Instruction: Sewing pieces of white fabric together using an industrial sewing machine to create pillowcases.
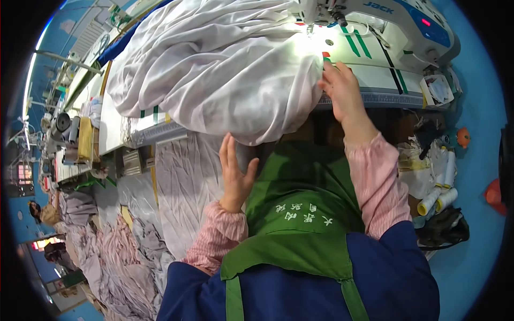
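a big white sheet [214, 64] is heaped on the counter [375, 80], mostly left of the sewing machine [396, 27]; little looks stitched yet. right hand [342, 88] lies flat at its edge, left hand [234, 174] open beneath the overhang, neither gripping.

Your sewing machine's blue control panel [428, 24] sat top right; white lettering [304, 213] marked your green apron [300, 214].
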A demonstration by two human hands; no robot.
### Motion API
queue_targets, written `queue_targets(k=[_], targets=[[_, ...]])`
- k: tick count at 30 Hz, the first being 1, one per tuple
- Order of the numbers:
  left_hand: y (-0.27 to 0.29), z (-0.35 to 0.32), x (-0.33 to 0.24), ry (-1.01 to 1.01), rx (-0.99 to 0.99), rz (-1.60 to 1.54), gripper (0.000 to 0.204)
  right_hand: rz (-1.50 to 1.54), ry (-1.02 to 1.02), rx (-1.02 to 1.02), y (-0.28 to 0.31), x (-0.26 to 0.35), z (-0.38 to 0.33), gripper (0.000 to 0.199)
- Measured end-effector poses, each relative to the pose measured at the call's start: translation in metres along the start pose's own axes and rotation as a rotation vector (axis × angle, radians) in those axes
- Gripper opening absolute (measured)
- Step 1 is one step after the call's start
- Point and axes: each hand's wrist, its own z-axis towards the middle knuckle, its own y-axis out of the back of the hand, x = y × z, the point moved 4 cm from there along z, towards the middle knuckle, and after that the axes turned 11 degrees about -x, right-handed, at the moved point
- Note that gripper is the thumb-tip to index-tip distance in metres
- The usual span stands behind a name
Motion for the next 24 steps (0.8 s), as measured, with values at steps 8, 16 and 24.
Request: queue_targets(k=[8,16,24], targets=[[0.050,-0.009,-0.003,-0.081,-0.209,-0.084,0.073,0.388,-0.836,0.829,-0.110,-0.027,-0.114,0.017],[0.036,-0.018,0.045,0.464,-0.117,-0.255,0.070,0.066,-0.841,1.382,-0.170,0.059,-0.178,0.046],[0.025,0.211,0.074,0.460,-0.485,-0.093,0.034,0.458,-0.548,1.280,-0.212,0.172,-0.160,0.045]])
